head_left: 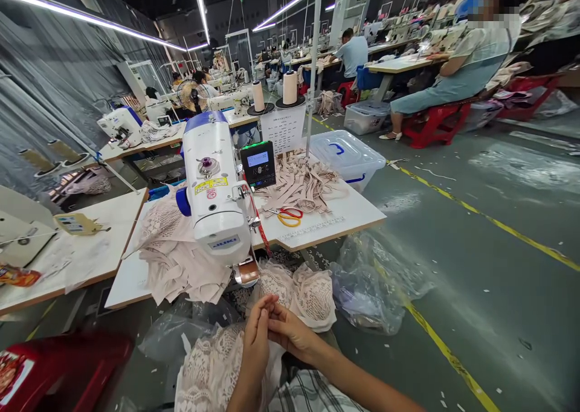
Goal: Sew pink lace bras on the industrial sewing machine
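My left hand [255,339] and my right hand [290,333] meet low in the middle, fingertips pinched together on the edge of a pale lace bra piece [308,297] that hangs from under the sewing machine. More lace fabric [208,370] lies across my lap below the left hand. The white sewing machine [215,188] stands just above the hands, its presser foot [247,273] close over the lace. A heap of beige cut pieces [181,261] lies left of the machine on the white table [326,228].
Beige straps [303,185], red-and-yellow scissors [289,216] and a control box [258,164] sit right of the machine. A clear lidded bin [347,155] and plastic bags [371,285] are on the floor to the right. A red stool [58,370] stands low left. People sew at far tables.
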